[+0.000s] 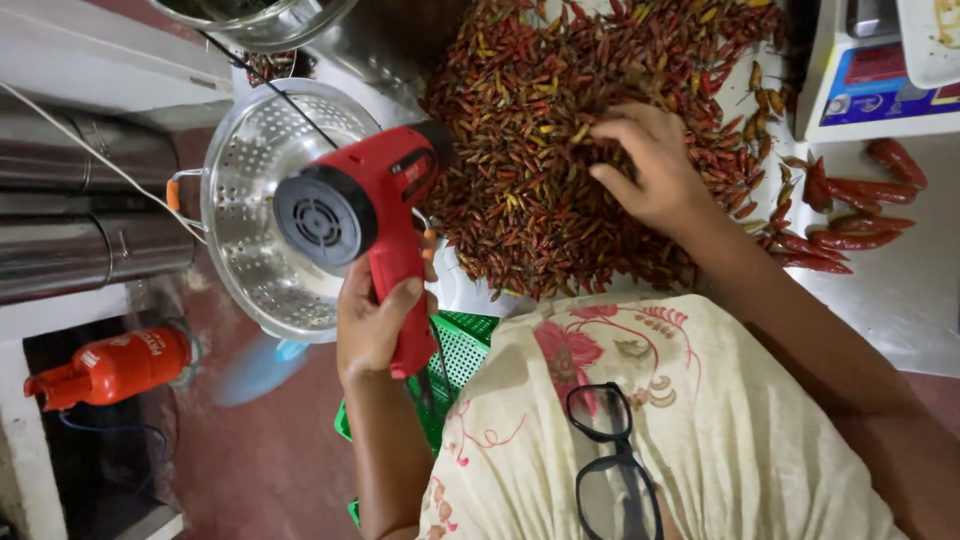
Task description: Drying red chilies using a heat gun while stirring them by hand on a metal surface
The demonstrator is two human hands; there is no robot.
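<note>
Red heat gun point(365, 205) over chillies point(560, 130)

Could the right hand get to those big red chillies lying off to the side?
Probably yes. The right hand rests on the pile of small chillies, and the big red chillies lie on the bare counter beside it, with nothing between.

Left hand point(375, 325) raised on a bent arm, fingers wrapped tight in a fist-like grip. Right hand point(650, 170) reached forward, palm down, fingers curled and spread, forearm angled back.
</note>
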